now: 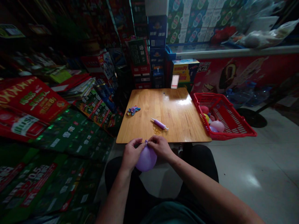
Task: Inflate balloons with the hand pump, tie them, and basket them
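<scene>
Left hand point(131, 154) and right hand point(161, 147) pinch a purple balloon point(146, 159), its neck point(146, 141) partly hidden.

There are two bare hands: one left hand point(131, 154) and one right hand point(161, 147). Between them is one inflated purple balloon point(146, 160). One wooden table point(179, 119) bears one purple hand pump point(159, 123), one bunch of deflated balloons point(133, 110) and several rubber bands point(157, 130), which overlap too much for a sure count. One red plastic basket point(233, 136) holds at least four coloured balloons point(217, 126): one red, one yellow, one pink, one purple. At least two clear plastic bottles point(239, 96) stand on the floor; their exact number is unclear.
</scene>
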Demonstrator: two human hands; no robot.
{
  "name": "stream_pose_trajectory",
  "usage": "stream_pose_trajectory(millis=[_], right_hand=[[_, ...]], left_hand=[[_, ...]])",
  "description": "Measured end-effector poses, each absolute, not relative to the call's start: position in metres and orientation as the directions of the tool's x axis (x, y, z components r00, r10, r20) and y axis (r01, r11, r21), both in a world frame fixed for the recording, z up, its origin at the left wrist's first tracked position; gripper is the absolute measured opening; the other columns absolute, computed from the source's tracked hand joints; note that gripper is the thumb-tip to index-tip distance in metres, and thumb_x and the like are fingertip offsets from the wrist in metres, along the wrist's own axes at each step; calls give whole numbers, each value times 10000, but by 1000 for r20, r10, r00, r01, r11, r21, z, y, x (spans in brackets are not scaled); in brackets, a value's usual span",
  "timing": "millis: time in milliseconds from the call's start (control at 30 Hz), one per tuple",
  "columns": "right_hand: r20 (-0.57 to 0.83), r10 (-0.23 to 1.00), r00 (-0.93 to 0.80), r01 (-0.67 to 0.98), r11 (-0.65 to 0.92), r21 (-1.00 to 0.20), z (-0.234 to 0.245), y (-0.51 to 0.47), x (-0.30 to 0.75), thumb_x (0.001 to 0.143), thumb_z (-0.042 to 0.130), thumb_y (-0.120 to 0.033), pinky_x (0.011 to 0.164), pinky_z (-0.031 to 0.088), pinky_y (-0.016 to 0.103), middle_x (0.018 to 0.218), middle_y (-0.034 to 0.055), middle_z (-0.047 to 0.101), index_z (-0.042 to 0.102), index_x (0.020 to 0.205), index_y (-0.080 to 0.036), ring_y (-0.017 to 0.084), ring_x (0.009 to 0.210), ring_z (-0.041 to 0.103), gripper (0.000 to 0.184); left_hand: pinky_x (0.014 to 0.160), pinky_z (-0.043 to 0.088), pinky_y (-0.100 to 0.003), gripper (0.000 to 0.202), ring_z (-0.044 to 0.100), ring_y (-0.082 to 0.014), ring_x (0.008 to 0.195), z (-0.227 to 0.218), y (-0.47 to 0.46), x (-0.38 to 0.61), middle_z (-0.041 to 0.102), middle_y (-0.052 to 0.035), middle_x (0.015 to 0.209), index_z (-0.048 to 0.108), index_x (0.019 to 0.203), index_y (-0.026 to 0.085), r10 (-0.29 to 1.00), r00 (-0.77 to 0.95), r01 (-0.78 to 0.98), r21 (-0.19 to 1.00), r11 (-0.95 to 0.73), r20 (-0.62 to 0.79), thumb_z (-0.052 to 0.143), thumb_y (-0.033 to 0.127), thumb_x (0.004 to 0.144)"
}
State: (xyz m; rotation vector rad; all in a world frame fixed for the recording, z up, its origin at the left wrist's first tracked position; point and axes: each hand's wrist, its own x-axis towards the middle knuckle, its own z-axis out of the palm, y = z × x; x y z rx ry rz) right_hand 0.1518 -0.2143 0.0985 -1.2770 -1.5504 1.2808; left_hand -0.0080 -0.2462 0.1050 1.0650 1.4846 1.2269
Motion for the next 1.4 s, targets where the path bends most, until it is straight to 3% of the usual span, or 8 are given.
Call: stream_pose_trajectory(millis=[133, 433, 533, 700, 933, 1067, 1200, 1400], right_hand=[[-57, 978, -200, 153, -27, -988, 96, -216, 152, 786, 660, -273, 554, 386, 238, 661, 13, 622, 694, 759, -153, 126, 606, 535, 128], [-54, 957, -286, 42, -44, -998, 104, -226, 152, 784, 674, -315, 555, 390, 234, 692, 11, 633, 679, 749, -156, 117, 606, 535, 163], [-111, 938, -328, -43, -132, -990, 106, -225, 154, 756, 680, -288, 550, 384, 234, 710, 1, 628, 678, 839, -160, 104, 580, 510, 153], [-151, 953, -263, -147, -194, -970, 115, -218, 159, 684, 644, -169, 545, 339, 227, 672, -29, 570, 650, 830, -162, 88, 571, 477, 146], [-184, 943, -276, -173, -237, -956, 143, -219, 158, 659, 628, -154, 524, 355, 225, 670, -18, 577, 612, 820, -169, 104, 580, 541, 163], [-312, 907, -282, -289, -391, -874, 144, -218, 156, 646, 629, -174, 448, 288, 195, 653, -4, 602, 590, 880, -178, 136, 585, 608, 237], [-416, 855, -309, -329, -507, -797, 127, -212, 154, 596, 659, -134, 408, 218, 188, 606, -5, 604, 602, 821, -155, 83, 472, 492, 234], [-450, 782, -431, -435, -617, -656, 102, -209, 157, 600, 728, -140, 401, 175, 179, 688, 19, 644, 594, 757, -156, 63, 500, 470, 206]], left_hand=[[985, 449, -388, 215, 646, -262, 1043, 110, -254, -2, 718, -104, 1057, 783, 910, 203, 980, -193, 301, 953, 4, 57, 755, 332, 740], [980, 456, -390, 231, 616, -277, 1134, 92, -258, 9, 687, -111, 1172, 747, 915, 180, 955, -295, 67, 998, -13, 32, 725, 363, 775], [909, 482, -359, 252, 640, -254, 1066, 87, -256, 5, 696, -119, 1118, 712, 925, 168, 941, -338, 37, 999, -16, 27, 696, 385, 798], [710, 486, -274, 239, 638, -168, 760, 82, -255, 4, 689, -52, 849, 652, 926, 172, 945, -326, 47, 999, 4, 11, 650, 393, 837], [703, 478, -270, 218, 632, -173, 758, 85, -257, 11, 675, -38, 812, 646, 920, 179, 941, -338, 111, 994, 9, 30, 642, 381, 837], [755, 487, -284, 235, 642, -174, 800, 93, -258, 9, 690, -54, 866, 639, 930, 178, 951, -309, 9, 1000, -21, 22, 647, 393, 838], [807, 488, -304, 228, 654, -185, 861, 103, -261, 7, 700, -70, 967, 627, 954, 188, 988, -152, -94, 996, -7, -8, 648, 387, 844], [808, 486, -301, 190, 656, -198, 863, 109, -266, 4, 705, -58, 925, 653, 918, 199, 998, -60, 4, 1000, 3, -3, 642, 374, 844]])
